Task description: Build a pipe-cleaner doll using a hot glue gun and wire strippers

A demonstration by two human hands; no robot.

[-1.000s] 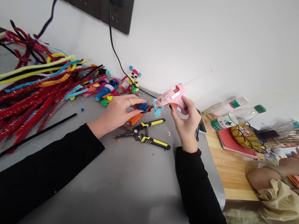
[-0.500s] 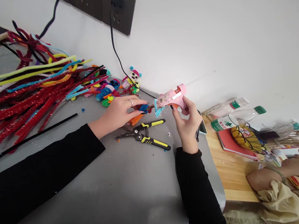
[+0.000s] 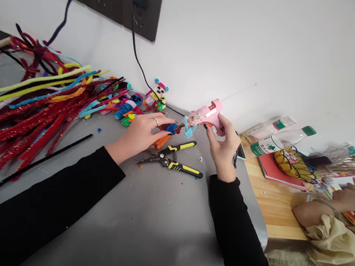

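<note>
My left hand (image 3: 146,133) is closed, pinching a small blue and orange pipe-cleaner figure (image 3: 171,128) between thumb and fingers; the fingers hide part of it. In my right hand (image 3: 223,145) is the handle of a pink glue gun (image 3: 203,115), its nozzle pointing left at the figure. Light-blue strands (image 3: 189,130) hang about the gun's front end. Whether the nozzle touches the figure I cannot tell. Just below, wire pliers (image 3: 170,160) with black and yellow handles lie spread on the grey table (image 3: 160,225).
Bundled pipe cleaners (image 3: 33,116) spread over the left side, with finished pipe-cleaner dolls (image 3: 158,93) by the wall. A black cord (image 3: 138,57) drops from the socket strip (image 3: 142,16). Plastic bottles (image 3: 268,145) lie at right, near another person's arm (image 3: 321,211).
My hands, the glue gun and the figure stay almost in place. The other person's hands at the right have shifted slightly.
</note>
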